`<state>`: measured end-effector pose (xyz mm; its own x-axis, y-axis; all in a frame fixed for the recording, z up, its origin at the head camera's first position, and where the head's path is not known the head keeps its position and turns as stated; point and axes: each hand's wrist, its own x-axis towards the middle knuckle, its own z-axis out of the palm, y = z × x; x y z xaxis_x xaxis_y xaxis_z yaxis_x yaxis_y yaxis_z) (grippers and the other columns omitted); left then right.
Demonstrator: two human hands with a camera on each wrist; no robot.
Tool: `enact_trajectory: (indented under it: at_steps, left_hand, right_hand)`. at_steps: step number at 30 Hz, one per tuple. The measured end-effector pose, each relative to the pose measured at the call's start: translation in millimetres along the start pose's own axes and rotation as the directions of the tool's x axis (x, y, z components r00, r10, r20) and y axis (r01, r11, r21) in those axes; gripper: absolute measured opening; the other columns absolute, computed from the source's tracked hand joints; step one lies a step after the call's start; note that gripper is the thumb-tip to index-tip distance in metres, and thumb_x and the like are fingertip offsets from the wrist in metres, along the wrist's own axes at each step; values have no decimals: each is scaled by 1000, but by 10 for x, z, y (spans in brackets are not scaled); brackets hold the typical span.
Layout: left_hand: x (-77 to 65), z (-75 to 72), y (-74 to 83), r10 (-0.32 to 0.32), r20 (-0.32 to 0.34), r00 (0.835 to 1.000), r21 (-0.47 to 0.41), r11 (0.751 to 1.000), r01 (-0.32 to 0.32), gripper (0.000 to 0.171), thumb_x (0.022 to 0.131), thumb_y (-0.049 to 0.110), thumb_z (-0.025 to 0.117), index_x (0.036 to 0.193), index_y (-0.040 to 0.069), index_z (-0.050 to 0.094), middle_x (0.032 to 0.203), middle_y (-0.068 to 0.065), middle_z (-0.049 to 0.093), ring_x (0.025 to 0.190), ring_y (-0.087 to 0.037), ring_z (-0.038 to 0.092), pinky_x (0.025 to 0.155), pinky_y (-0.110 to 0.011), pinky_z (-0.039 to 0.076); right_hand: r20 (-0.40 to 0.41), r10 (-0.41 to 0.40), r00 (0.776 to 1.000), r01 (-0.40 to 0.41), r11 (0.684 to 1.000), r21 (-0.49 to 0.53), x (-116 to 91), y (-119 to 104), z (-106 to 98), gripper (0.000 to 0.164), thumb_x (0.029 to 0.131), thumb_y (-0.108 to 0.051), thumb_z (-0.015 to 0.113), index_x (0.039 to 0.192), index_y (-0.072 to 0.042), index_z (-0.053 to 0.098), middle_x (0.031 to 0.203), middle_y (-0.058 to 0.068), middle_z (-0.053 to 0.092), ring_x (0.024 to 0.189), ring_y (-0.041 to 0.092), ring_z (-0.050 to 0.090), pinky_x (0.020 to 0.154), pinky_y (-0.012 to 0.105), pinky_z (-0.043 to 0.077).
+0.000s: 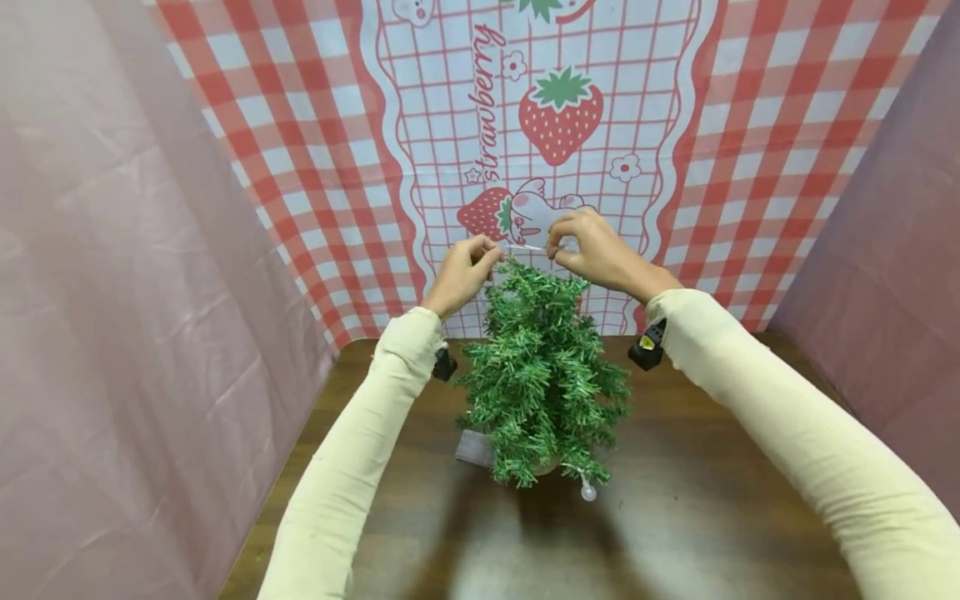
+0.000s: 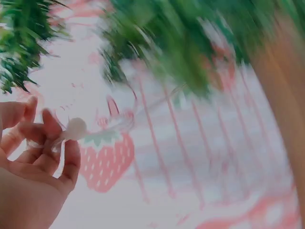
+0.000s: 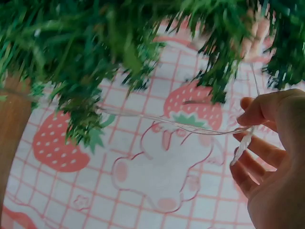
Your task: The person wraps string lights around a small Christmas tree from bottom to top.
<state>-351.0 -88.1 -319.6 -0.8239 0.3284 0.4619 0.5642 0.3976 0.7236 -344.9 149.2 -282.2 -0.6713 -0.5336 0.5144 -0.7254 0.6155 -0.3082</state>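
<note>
A small green artificial Christmas tree (image 1: 540, 367) stands upright on the table. At its top, my left hand (image 1: 461, 275) pinches a thin clear string-light wire (image 1: 525, 247). A round white bulb (image 2: 76, 128) shows at those fingertips in the left wrist view. Across from it, my right hand (image 1: 596, 254) pinches the same string, and a short stretch spans between both hands above the treetop. In the right wrist view the clear wire (image 3: 181, 126) runs from the fingers towards the branches. Another bulb (image 1: 588, 492) hangs by the lowest front branches.
A flat, translucent pale piece (image 1: 474, 448) lies on the wooden table (image 1: 690, 500) at the tree's lower left. Behind stands a red-and-white checked strawberry cloth (image 1: 487, 108). Pinkish curtains (image 1: 150, 292) close off both sides.
</note>
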Motion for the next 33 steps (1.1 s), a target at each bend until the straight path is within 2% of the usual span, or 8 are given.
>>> enact_trajectory:
  at_steps: [4,10,13,16,19,23,30,33]
  left_hand:
    - [-57,-84,-11,69,9,998,204,976,-69,21,105,19,51,100,5,66,63,-4,51,51,-15,40,49,-27,35]
    - [-189,-119,-62,94,49,994,276,955,-104,24,106,21,50,95,8,66,55,-3,47,44,-14,34,47,-27,34]
    - [-259,-134,-92,85,49,995,276,957,-95,24,106,20,50,94,6,66,53,-2,45,44,-12,32,46,-27,33]
    - [-319,-161,-123,84,43,996,273,958,-92,25,106,19,51,93,4,66,52,-1,42,43,-12,30,45,-27,31]
    - [-383,-191,-181,71,31,997,285,955,-77,24,105,18,52,92,4,66,50,-1,41,43,-12,29,45,-27,30]
    - [-478,-212,-273,38,17,999,306,951,-41,23,105,19,53,92,6,67,51,0,41,43,-12,31,46,-27,31]
    - [-604,-189,-396,44,34,998,318,947,-53,25,105,20,52,91,5,67,61,-4,55,47,-12,39,48,-28,36]
    - [-641,-193,-438,36,9,999,303,952,-37,24,104,18,53,89,5,67,64,-6,59,47,-14,43,48,-29,38]
  right_hand:
    - [48,41,998,-41,999,-3,-33,96,33,14,88,4,64,99,-2,71,110,17,69,110,36,58,100,53,44]
    - [74,141,987,-142,990,20,-192,238,217,31,92,9,60,121,-3,63,131,20,55,120,41,53,97,54,48]
    - [83,178,981,-185,979,85,-291,299,314,54,92,15,51,140,-11,50,131,23,56,96,41,62,70,44,55]
    - [81,221,972,-229,966,122,-381,361,366,70,91,16,47,151,-19,39,123,24,61,74,34,63,52,36,45]
    - [96,247,964,-257,960,113,-467,424,384,58,93,9,53,146,-11,46,102,21,69,63,24,61,51,33,41]
    - [123,255,959,-265,961,75,-573,479,407,29,98,-4,56,125,5,62,78,15,71,56,17,60,51,30,41]
    - [-45,253,966,-253,967,7,-665,476,433,27,96,-3,53,118,4,67,83,15,70,54,20,57,51,36,47]
    - [-25,255,967,-255,966,-35,-658,478,448,22,97,-5,56,115,3,67,89,17,70,63,22,62,58,41,51]
